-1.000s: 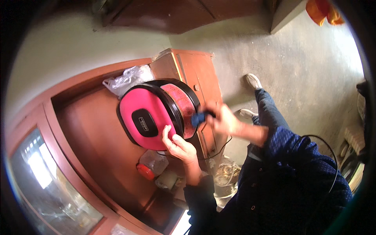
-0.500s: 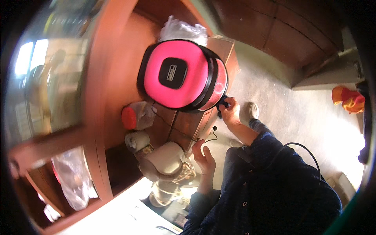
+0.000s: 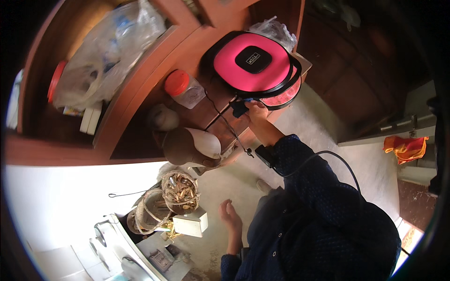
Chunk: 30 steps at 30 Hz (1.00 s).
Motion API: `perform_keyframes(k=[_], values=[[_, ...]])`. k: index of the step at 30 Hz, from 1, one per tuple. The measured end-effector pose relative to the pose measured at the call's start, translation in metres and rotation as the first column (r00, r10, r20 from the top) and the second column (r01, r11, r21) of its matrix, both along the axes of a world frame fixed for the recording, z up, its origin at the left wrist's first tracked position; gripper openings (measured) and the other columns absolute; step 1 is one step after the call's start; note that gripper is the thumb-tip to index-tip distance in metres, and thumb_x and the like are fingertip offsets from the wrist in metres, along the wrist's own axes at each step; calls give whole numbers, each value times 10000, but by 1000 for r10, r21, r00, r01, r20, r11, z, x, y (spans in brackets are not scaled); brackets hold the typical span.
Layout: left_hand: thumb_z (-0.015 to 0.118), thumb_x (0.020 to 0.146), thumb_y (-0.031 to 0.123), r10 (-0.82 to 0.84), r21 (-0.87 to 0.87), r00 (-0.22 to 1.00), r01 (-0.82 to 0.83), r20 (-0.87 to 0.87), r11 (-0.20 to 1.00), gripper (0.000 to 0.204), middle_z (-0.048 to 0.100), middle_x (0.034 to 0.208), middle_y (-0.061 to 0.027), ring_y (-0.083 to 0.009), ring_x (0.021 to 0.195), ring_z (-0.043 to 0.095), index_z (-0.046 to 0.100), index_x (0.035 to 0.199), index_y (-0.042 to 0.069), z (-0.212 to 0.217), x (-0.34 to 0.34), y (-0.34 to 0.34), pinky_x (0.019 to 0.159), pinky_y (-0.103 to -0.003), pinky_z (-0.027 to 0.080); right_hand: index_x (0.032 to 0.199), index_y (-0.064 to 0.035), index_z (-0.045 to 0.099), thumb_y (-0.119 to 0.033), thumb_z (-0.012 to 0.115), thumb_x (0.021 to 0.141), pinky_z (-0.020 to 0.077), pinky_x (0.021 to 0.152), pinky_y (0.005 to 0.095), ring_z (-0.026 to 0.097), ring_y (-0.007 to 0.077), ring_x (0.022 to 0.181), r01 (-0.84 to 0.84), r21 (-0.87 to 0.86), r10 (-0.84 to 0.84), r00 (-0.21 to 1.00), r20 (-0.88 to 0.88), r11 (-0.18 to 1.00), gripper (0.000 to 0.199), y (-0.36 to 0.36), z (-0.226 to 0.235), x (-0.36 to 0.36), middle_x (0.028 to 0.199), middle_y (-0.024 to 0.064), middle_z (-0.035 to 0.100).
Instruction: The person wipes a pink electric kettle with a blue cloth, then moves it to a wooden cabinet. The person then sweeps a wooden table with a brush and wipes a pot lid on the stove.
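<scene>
A pink-and-black electric appliance [image 3: 272, 70] with a rounded lid and a red patterned side stands on the brown wooden cabinet [image 3: 243, 133]. At its near edge my right hand [image 3: 257, 111] is closed on a small dark bundle that looks like cloth [image 3: 239, 108]. The bundle lies against the appliance's lower side. A thin black power cord [image 3: 228, 122] runs across the cabinet top, its plug [image 3: 249, 151] hanging over the front edge. Low at my side, my left hand [image 3: 230, 216] is open and holds nothing, fingers loosely curled.
A red-lidded clear jar [image 3: 187, 91] and a brown-and-white rounded object [image 3: 194, 146] stand left of the appliance. Below are a basket of wood pieces [image 3: 180, 189] and a white box [image 3: 191, 224]. Plastic bags [image 3: 110, 56] fill a shelf; an orange-red cloth [image 3: 407, 147] hangs at right.
The view has turned and shifted. My right hand, with the dark bundle, has moved left along the appliance's near side. My left hand has dropped away from the cord.
</scene>
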<state>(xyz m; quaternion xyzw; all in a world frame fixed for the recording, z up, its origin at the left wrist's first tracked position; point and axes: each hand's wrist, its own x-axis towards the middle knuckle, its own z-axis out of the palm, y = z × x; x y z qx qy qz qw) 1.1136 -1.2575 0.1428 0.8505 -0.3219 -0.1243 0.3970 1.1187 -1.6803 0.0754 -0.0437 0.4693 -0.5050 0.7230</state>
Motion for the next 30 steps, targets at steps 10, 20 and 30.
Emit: perform_keyframes(k=[10,20,30], values=[[531,1082,156,228,-1,956,-232,-184,973,256,709,1039,-167,-310,981,683,700,1140,-28,-25,8,79,871,-404,528,1192,-52,650,-137,696,996,569,802,409,680,285,956,135,94,-136,991,2,986,218,-15,-39,-71,1046,97,719],[564,1069,129,221,-34,950,-234,-219,972,203,710,1049,-155,-312,979,679,698,1130,-10,-44,21,58,880,-405,527,1188,-105,739,-106,760,837,534,948,488,686,374,1086,-894,-417,-660,216,-719,162,352,-38,85,-38,1132,180,720],[589,1068,147,367,-31,863,-402,-348,915,194,707,1029,-126,-256,939,670,704,1115,-2,-68,6,59,839,-371,526,1005,-43,732,-186,660,824,505,853,479,607,330,1025,-891,435,-889,-91,-448,-129,241,-29,92,-91,983,130,616]])
